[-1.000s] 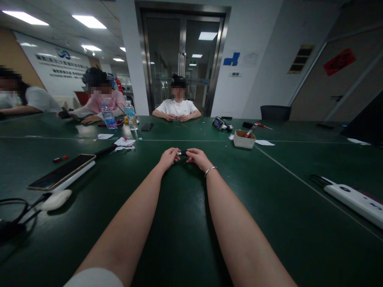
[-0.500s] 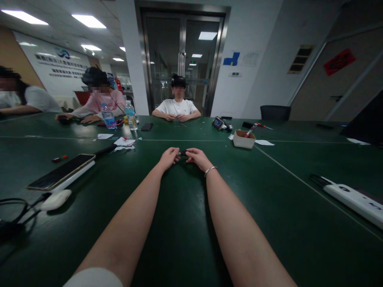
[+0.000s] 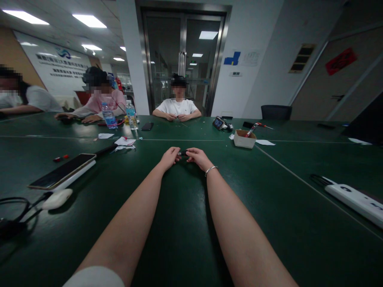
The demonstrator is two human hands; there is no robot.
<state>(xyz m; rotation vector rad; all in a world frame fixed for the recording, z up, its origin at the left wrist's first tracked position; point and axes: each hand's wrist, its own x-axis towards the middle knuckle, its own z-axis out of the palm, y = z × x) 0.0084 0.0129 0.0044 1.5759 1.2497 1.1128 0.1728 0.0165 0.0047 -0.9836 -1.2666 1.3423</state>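
Both my arms reach forward over the green table (image 3: 185, 223). Between my fingertips is a small dark object (image 3: 183, 153) with a lighter, metallic-looking end on the left; it is too small to name its kind. My left hand (image 3: 170, 158) is closed in a pinch at the lighter end. At the dark end my right hand (image 3: 197, 157) pinches it from the other side. A silver bracelet (image 3: 211, 170) circles my right wrist. The fingers hide much of the small object.
On the left lie a phone (image 3: 64, 170) on a white block, a white rounded case (image 3: 57, 199) and black cables. Scraps of paper (image 3: 125, 141) and water bottles (image 3: 131, 115) stand beyond. A small box (image 3: 244, 139) and a power strip (image 3: 354, 199) are rightward. Several people sit opposite.
The view has shifted very slightly. Both hands stay in the same place, still pinching the small dark object.
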